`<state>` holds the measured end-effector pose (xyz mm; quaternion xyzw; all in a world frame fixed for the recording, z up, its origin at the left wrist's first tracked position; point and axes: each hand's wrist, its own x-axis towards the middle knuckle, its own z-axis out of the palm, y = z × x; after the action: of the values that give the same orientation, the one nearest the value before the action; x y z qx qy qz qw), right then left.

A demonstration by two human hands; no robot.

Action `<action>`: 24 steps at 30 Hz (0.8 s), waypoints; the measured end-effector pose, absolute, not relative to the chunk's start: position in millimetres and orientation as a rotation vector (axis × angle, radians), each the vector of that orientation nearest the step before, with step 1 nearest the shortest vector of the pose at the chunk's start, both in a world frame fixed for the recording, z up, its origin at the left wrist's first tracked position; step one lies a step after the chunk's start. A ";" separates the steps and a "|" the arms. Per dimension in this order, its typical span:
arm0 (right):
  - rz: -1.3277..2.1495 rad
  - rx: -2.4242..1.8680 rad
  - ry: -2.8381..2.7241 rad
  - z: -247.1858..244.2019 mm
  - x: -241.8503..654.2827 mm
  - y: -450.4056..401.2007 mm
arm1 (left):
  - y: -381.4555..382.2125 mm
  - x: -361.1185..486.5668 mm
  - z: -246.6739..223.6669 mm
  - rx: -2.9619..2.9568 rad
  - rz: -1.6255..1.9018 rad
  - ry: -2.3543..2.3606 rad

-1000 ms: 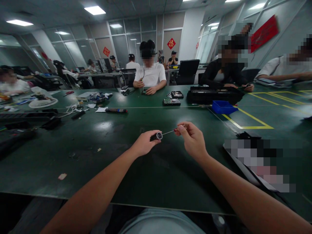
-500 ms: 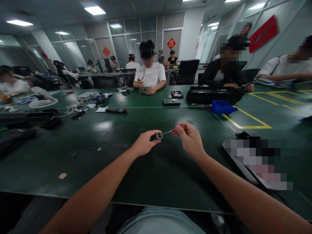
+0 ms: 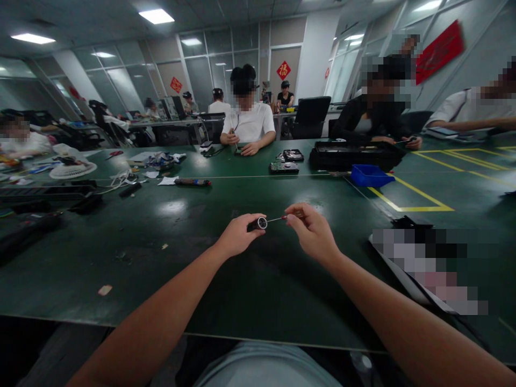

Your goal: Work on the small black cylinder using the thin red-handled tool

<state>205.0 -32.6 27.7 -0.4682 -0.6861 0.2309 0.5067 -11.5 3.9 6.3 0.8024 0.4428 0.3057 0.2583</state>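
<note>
Head view: a short black cylindrical part (image 3: pixel 255 224) with a silver ring at its open end was held in the left hand (image 3: pixel 236 236), above the green desk (image 3: pixel 242 301). The fingers were closed round its body, and the ringed end was turned toward the right hand (image 3: pixel 318 236). A slim screwdriver (image 3: pixel 276 219) with a thin metal shaft and a reddish handle was gripped there, the handle pinched in narrowly closed fingers. The shaft was pointed at the ring; whether the rim was touched or the opening entered could not be told.

Beyond the hands, two hard drives (image 3: pixel 284 167) were seen lying close together, with a blue plastic tray (image 3: pixel 371 176) set in front of a long black casing (image 3: pixel 355 157). To the left, a dark pen-shaped tool (image 3: pixel 192 182) was laid by a piece of white paper (image 3: pixel 166 181). Farther left, a white round fan (image 3: pixel 72 170) and a tangle of white cable (image 3: pixel 121 180) were noted. A tan scrap (image 3: pixel 105 290) was seen near the close edge. Across the desk, a small item was being handled by a seated person in a white shirt (image 3: pixel 252 123); its kind could not be made out.
</note>
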 end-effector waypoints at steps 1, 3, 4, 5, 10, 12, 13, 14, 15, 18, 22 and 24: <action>0.554 -1.152 -1.660 28.0 204.8 -32.8 | 4.1 -11.5 6.3 2.179 0.823 1.199; 0.522 -1.225 -1.658 28.7 204.2 -33.0 | 4.1 -11.1 6.4 2.186 0.813 1.198; 0.500 -1.260 -1.652 28.8 203.9 -33.1 | 4.0 -10.9 6.6 2.190 0.812 1.193; 0.482 -1.279 -1.643 28.7 203.7 -33.1 | 3.8 -10.7 6.7 2.195 0.814 1.186; 0.504 -1.213 -1.654 26.8 203.3 -34.1 | 2.5 -10.5 7.4 2.197 0.816 1.177; 0.514 -1.209 -1.667 26.5 203.2 -34.6 | 2.4 -10.7 7.4 2.192 0.816 1.182; 0.511 -1.218 -1.670 26.4 203.1 -34.7 | 2.4 -10.8 7.4 2.191 0.814 1.183; 0.503 -1.230 -1.671 26.3 202.9 -34.6 | 2.5 -10.9 7.3 2.190 0.810 1.183; 0.494 -1.240 -1.671 26.1 202.8 -34.4 | 2.6 -11.0 7.2 2.191 0.806 1.184; 0.523 -1.220 -1.617 24.8 202.3 -32.5 | 3.0 -11.2 6.8 2.191 0.803 1.193; 0.679 -1.101 -1.483 24.0 202.2 -29.2 | 2.9 -11.0 6.5 2.188 0.805 1.211; 0.731 -1.060 -1.456 24.2 202.0 -28.1 | 2.8 -10.7 6.5 2.194 0.812 1.201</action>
<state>202.0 -28.1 24.2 -0.4503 -0.6186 0.3107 0.5639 -10.7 2.8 6.5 0.8071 0.4417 0.2987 0.2534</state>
